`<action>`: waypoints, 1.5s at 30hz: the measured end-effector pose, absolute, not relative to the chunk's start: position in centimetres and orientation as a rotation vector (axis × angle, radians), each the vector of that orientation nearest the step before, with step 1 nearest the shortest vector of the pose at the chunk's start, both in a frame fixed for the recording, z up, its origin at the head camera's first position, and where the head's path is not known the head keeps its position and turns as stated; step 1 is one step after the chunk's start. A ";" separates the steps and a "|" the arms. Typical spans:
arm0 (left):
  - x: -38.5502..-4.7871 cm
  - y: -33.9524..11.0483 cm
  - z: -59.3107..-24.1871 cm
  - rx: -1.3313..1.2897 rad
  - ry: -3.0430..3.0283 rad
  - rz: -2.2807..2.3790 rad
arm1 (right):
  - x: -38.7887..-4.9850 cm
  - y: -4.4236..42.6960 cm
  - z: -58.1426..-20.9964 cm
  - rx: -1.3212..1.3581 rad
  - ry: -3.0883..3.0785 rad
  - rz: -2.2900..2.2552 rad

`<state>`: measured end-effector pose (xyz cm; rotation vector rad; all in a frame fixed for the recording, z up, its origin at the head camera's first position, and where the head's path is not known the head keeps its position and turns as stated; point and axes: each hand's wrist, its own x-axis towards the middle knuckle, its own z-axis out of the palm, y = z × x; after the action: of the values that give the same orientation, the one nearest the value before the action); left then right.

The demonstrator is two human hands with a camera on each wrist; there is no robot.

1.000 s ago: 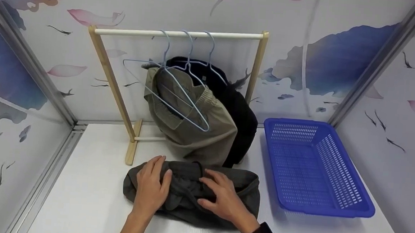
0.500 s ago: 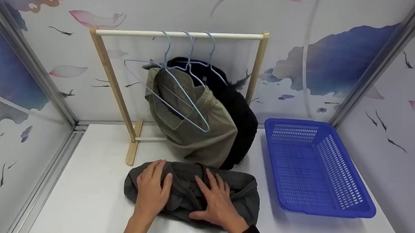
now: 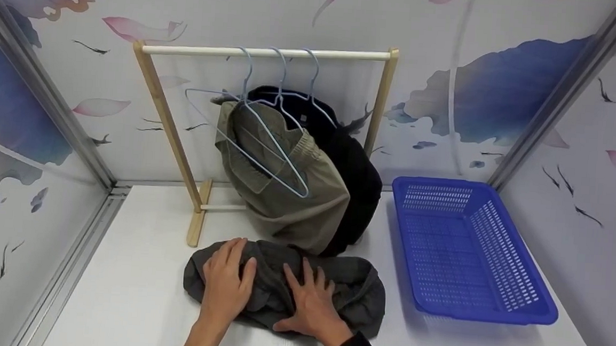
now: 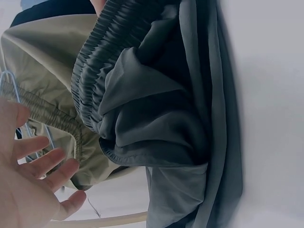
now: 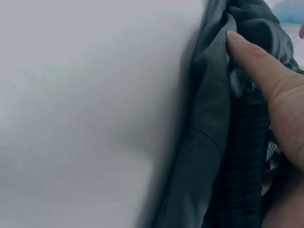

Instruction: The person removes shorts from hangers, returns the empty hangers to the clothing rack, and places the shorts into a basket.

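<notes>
A bunched pair of dark grey pants (image 3: 269,280) lies across the white table. Its gathered elastic waistband (image 4: 88,78) shows in the left wrist view. My left hand (image 3: 226,285) is over the left part of the pants, fingers loosely extended; its palm and spread fingers show in the left wrist view. Right of it, my right hand (image 3: 313,304) rests on the middle of the cloth with fingers spread. In the right wrist view the right thumb (image 5: 254,57) touches a fold; the other fingers are mostly hidden there.
Behind the pants stands a wooden rack (image 3: 166,127) with a white rail (image 3: 198,51). Blue wire hangers (image 3: 282,75) carry a khaki garment (image 3: 306,205) and a black garment (image 3: 363,182). A blue plastic basket (image 3: 407,259) stands at the right. Patterned walls surround the table.
My right hand has moved left and slightly down over the pants, its fingers spreading wider onto the cloth. The pants' upper right edge has sunk a little. My left hand has stayed nearly still.
</notes>
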<state>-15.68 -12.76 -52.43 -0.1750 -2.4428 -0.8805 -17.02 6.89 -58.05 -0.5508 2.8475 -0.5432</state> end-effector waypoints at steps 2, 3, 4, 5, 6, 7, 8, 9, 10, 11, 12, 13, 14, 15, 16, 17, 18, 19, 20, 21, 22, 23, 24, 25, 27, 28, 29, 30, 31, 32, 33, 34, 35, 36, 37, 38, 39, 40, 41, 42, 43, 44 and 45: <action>-15.7 -12.7 -52.5 -0.176 -2.447 -0.878 | -17.1 6.5 -58.2 -0.538 2.855 -0.464; -15.7 -12.6 -52.6 -0.176 -2.449 -0.878 | -17.1 6.3 -58.2 -0.531 2.858 -0.412; -15.7 -12.6 -52.6 -0.175 -2.452 -0.877 | -17.2 6.1 -58.3 -0.524 2.857 -0.365; -15.7 -12.5 -52.6 -0.175 -2.456 -0.876 | -17.3 6.0 -58.3 -0.515 2.857 -0.320; -15.6 -12.4 -52.7 -0.176 -2.460 -0.877 | -17.4 5.8 -58.3 -0.506 2.856 -0.284; -15.6 -12.4 -52.7 -0.174 -2.464 -0.878 | -17.4 5.7 -58.2 -0.501 2.855 -0.252; -15.6 -12.3 -52.7 -0.171 -2.468 -0.877 | -17.5 5.6 -58.2 -0.500 2.860 -0.221; -15.6 -12.3 -52.7 -0.168 -2.472 -0.877 | -17.6 5.5 -58.2 -0.503 2.869 -0.192; -15.6 -12.2 -52.7 -0.167 -2.473 -0.877 | -17.6 5.5 -58.1 -0.505 2.881 -0.178; -15.6 -12.2 -52.7 -0.167 -2.474 -0.875 | -17.7 5.5 -58.1 -0.509 2.900 -0.159; -15.5 -12.1 -52.7 -0.168 -2.473 -0.873 | -17.7 5.5 -58.1 -0.512 2.925 -0.143; -15.5 -12.1 -52.8 -0.171 -2.471 -0.873 | -17.7 5.5 -58.1 -0.518 2.960 -0.126; -15.6 -12.0 -52.8 -0.174 -2.469 -0.872 | -17.7 5.6 -58.2 -0.523 2.999 -0.109; -15.6 -12.0 -52.8 -0.178 -2.465 -0.870 | -17.7 5.6 -58.2 -0.525 3.042 -0.095; -15.5 -12.1 -52.8 -0.180 -2.461 -0.869 | -17.7 5.7 -58.3 -0.528 3.091 -0.082; -15.5 -12.1 -52.8 -0.182 -2.457 -0.865 | -17.7 5.7 -58.5 -0.531 3.142 -0.068; -15.5 -12.2 -52.8 -0.183 -2.450 -0.864 | -17.7 5.7 -58.7 -0.533 3.195 -0.060; -15.5 -12.2 -52.9 -0.182 -2.445 -0.863 | -17.7 5.7 -59.0 -0.536 3.246 -0.055; -15.5 -12.3 -52.9 -0.180 -2.441 -0.862 | -17.6 5.8 -59.2 -0.539 3.293 -0.048; -15.4 -12.3 -52.9 -0.179 -2.436 -0.862 | -17.6 5.8 -59.4 -0.543 3.340 -0.043; -15.5 -12.4 -53.0 -0.180 -2.435 -0.861 | -17.7 5.8 -59.7 -0.547 3.382 -0.041; -15.4 -12.4 -53.0 -0.181 -2.435 -0.861 | -17.7 5.8 -60.0 -0.548 3.415 -0.049; -15.4 -12.5 -53.0 -0.181 -2.436 -0.860 | -17.8 5.8 -60.2 -0.551 3.447 -0.061; -15.4 -12.5 -53.0 -0.180 -2.438 -0.860 | -17.8 5.8 -60.4 -0.555 3.475 -0.085; -15.4 -12.6 -53.0 -0.178 -2.444 -0.860 | -17.9 5.8 -60.9 -0.557 3.523 -0.156; -15.4 -12.6 -53.0 -0.176 -2.447 -0.859 | -18.0 5.8 -61.1 -0.553 3.538 -0.211; -15.4 -12.7 -53.0 -0.172 -2.449 -0.860 | -18.0 5.8 -61.2 -0.549 3.552 -0.273; -15.4 -12.7 -52.9 -0.170 -2.449 -0.861 | -18.0 5.9 -61.3 -0.547 3.565 -0.337; -15.4 -12.7 -52.9 -0.168 -2.449 -0.863 | -18.0 5.9 -61.3 -0.542 3.572 -0.407; -15.4 -12.7 -52.8 -0.168 -2.450 -0.863 | -18.0 6.0 -61.4 -0.535 3.578 -0.473; -15.4 -12.6 -52.8 -0.169 -2.450 -0.863 | -18.0 6.1 -61.3 -0.532 3.585 -0.536; -15.4 -12.6 -52.7 -0.169 -2.451 -0.863 | -17.9 6.2 -61.2 -0.528 3.588 -0.591; -15.3 -12.6 -52.7 -0.169 -2.450 -0.864 | -17.8 6.4 -61.1 -0.527 3.592 -0.633; -15.3 -12.6 -52.7 -0.167 -2.451 -0.864 | -17.8 6.5 -61.0 -0.526 3.595 -0.675; -15.3 -12.6 -52.6 -0.163 -2.452 -0.865 | -17.7 6.6 -60.8 -0.526 3.594 -0.720; -15.3 -12.6 -52.6 -0.160 -2.452 -0.869 | -17.6 6.8 -60.6 -0.528 3.595 -0.757; -15.3 -12.6 -52.6 -0.155 -2.455 -0.872 | -17.5 6.9 -60.4 -0.537 3.594 -0.800; -15.2 -12.7 -52.5 -0.150 -2.458 -0.878 | -17.5 7.1 -60.2 -0.545 3.591 -0.841; -15.2 -12.7 -52.5 -0.145 -2.461 -0.885 | -17.4 7.2 -60.0 -0.560 3.585 -0.891; -15.2 -12.7 -52.5 -0.141 -2.464 -0.891 | -17.3 7.4 -59.8 -0.582 3.575 -0.949; -15.1 -12.7 -52.4 -0.141 -2.467 -0.900 | -17.3 7.6 -59.7 -0.605 3.565 -1.002; -15.1 -12.7 -52.4 -0.140 -2.472 -0.905 | -17.2 7.8 -59.6 -0.628 3.559 -1.049; -15.0 -12.7 -52.4 -0.139 -2.475 -0.908 | -17.1 7.9 -59.4 -0.651 3.553 -1.092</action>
<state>-15.05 -12.68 -52.37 -0.1393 -2.4747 -0.9085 -17.13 7.95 -59.43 -0.6512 3.5534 -1.0919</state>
